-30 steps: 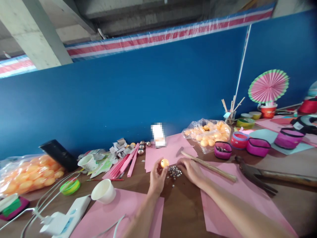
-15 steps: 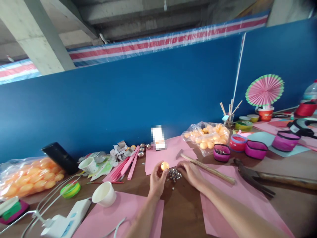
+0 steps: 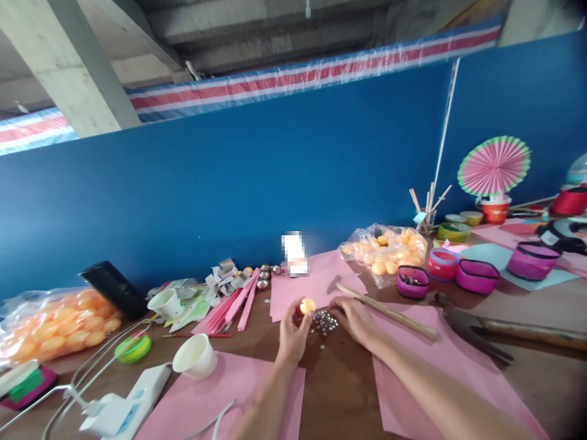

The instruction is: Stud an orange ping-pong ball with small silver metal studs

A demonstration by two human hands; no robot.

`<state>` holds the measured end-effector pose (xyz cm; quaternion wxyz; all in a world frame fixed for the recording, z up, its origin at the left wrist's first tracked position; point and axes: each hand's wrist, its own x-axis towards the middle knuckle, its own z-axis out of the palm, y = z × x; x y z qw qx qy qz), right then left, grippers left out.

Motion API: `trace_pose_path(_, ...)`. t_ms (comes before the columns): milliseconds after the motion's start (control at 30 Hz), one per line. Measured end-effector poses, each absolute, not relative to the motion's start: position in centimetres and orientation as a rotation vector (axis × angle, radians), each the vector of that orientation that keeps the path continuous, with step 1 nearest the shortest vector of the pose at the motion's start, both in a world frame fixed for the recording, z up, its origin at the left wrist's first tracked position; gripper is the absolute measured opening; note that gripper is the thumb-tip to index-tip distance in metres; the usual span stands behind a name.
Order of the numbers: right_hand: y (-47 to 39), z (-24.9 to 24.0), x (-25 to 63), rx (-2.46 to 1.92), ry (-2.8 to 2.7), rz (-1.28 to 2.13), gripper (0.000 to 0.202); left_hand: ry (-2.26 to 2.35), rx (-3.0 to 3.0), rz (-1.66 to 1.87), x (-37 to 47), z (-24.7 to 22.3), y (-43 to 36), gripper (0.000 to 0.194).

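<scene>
My left hand (image 3: 294, 333) is closed around an orange ping-pong ball (image 3: 307, 306), holding it upright between thumb and fingers, with a small dark mark on its side. Just right of it, a small heap of shiny metal studs (image 3: 324, 322) lies on the brown table, a stray one in front. At the heap's right edge rests my right hand (image 3: 352, 318), its fingers bent and drawn together; whatever is between the fingertips is too small or hidden to name. A small hammer (image 3: 389, 313) with a wooden handle lies just beyond that hand.
Bags of orange balls stand left (image 3: 64, 321) and back right (image 3: 389, 252). A larger claw hammer (image 3: 499, 327) lies right, near purple fabric containers (image 3: 476, 276). Pink paper sheets (image 3: 238, 391) cover parts of the table. A white cup (image 3: 195, 356) and power strip (image 3: 144, 397) sit left.
The whole view has shifted very slightly. My left hand still holds the ball, and my right hand stays at the edge of the stud heap.
</scene>
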<state>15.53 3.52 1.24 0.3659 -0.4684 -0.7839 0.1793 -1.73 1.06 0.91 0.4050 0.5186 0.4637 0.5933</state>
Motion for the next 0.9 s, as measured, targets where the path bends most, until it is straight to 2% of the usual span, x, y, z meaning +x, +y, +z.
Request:
trace_pose_path(300, 3.6, 1.3, 15.2, -1.127, -1.934, 0.504, 0.014, 1.192, 1.336, 1.46, -1.8, 0.8, 1.2, 0.045)
trace_pose_path(533, 3.1, 2.4, 14.1, -0.925, -1.742, 0.808, 0.013, 1.155, 1.426, 1.357, -1.6, 0.3, 1.1, 0.054)
trace_pose_path(700, 3.2, 2.4, 14.2, -0.929, -1.693, 0.934, 0.018, 1.167, 1.457, 1.352, -1.5, 0.4, 1.0, 0.047)
trace_pose_path(900, 3.2, 2.2, 14.0, -0.897, -1.676, 1.033, 0.017, 1.104, 1.365, 1.397, -1.4, 0.3, 1.0, 0.051)
